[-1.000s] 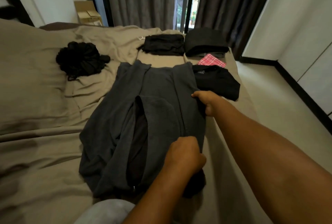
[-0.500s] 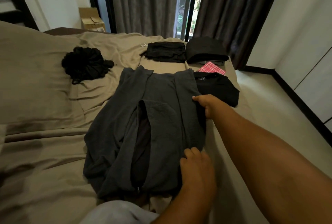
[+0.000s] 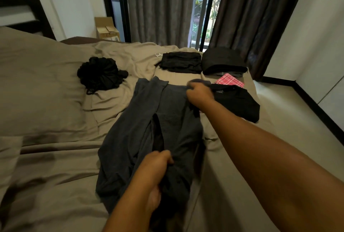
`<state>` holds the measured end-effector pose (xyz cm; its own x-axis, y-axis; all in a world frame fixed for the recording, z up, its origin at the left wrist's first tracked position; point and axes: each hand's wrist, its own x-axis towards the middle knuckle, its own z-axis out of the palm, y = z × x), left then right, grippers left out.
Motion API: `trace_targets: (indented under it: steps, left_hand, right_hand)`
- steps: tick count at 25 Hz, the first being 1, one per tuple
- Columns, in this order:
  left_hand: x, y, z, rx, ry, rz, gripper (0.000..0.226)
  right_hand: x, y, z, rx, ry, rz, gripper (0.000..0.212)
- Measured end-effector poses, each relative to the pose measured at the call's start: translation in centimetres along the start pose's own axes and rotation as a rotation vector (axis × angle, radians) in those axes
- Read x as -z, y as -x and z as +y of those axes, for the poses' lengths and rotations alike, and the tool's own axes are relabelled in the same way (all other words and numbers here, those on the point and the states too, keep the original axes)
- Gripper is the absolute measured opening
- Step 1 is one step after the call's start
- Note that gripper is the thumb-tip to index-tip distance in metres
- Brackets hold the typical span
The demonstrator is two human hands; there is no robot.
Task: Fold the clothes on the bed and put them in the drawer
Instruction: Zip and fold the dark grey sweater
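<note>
Our left hand [image 3: 156, 164] and right hand [image 3: 200, 94] each clutch the one grey garment [image 3: 141, 129], near end and far corner. Beside it: three folded black piles [image 3: 236, 101], one crumpled heap [image 3: 101, 73].

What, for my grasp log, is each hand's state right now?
Left hand: closed, gripping the dark grey fabric garment at its near end.
Right hand: closed, gripping that garment's far edge.

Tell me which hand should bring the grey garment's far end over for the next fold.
Right, probably. The right hand grips the grey garment at its far corner; the left hand grips its near end, better placed to anchor it.
</note>
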<state>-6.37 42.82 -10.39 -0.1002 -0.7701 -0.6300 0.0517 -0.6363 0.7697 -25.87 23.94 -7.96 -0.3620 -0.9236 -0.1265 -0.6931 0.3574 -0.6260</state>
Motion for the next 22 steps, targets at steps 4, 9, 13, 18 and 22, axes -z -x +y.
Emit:
trace_targets:
  steps: [4,9,13,18,22]
  left_hand:
    - [1.7,-1.4,-2.3,-0.055,-0.319,0.301,0.016]
    - [1.4,-1.2,-2.0,-0.181,-0.900,0.289,0.039]
    - [0.3,-2.5,-1.1,-0.322,-0.897,0.350,0.066]
    - [-0.6,-4.7,-1.4,-0.330,-0.863,0.280,0.039]
    - [-0.3,-5.7,-1.2,-0.269,-0.846,0.213,0.034]
  right_hand:
    - [-5.0,0.4,-2.3,0.261,0.081,-0.419,0.053]
    - [-5.9,-1.8,0.9,0.172,0.179,-0.013,0.051]
    - [-4.7,-3.6,3.0,-0.064,0.193,0.047,0.059]
    - [-5.5,-6.3,3.0,0.040,0.258,0.122,0.035]
    - [-4.9,-8.7,1.3,0.181,0.350,0.361,0.029]
